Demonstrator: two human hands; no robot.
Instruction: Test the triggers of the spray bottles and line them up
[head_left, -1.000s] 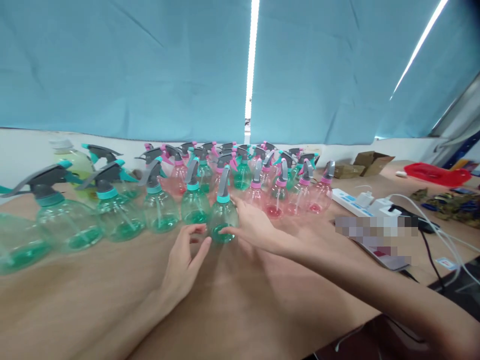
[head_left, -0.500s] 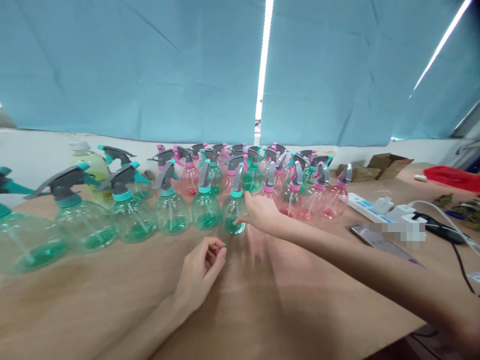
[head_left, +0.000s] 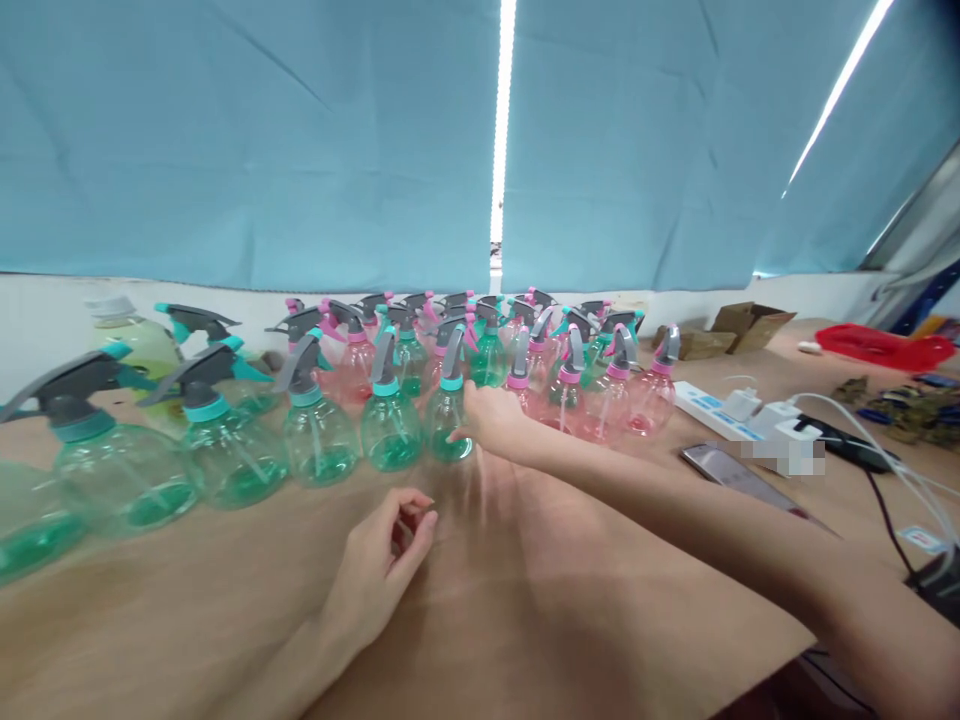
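My right hand (head_left: 493, 418) grips a green spray bottle (head_left: 448, 412) at its right side, thumb across the front and the other fingers mostly hidden behind. The bottle stands upright on the table, with a turquoise collar, a grey trigger and a little liquid inside. Nearer to me, my left hand (head_left: 391, 550) hovers over or rests on the table, fingers loosely curled, thumb apart from them, nothing held. Left of the gripped bottle stands another green spray bottle (head_left: 391, 430). Pink spray bottles (head_left: 606, 405) line up on the right, partly covered by my right hand.
More pink and green spray bottles crowd behind the front row. A large bottle of yellowish liquid (head_left: 139, 335) stands at the back left. On the right lie a phone (head_left: 739, 478), a white power strip (head_left: 716, 410) with cables, a cardboard box (head_left: 750, 328) and a red tray (head_left: 885, 346).
The view has turned slightly to the right, so the whole scene sits further left. My right hand stays on the same green spray bottle; the left hand keeps its loose curl.
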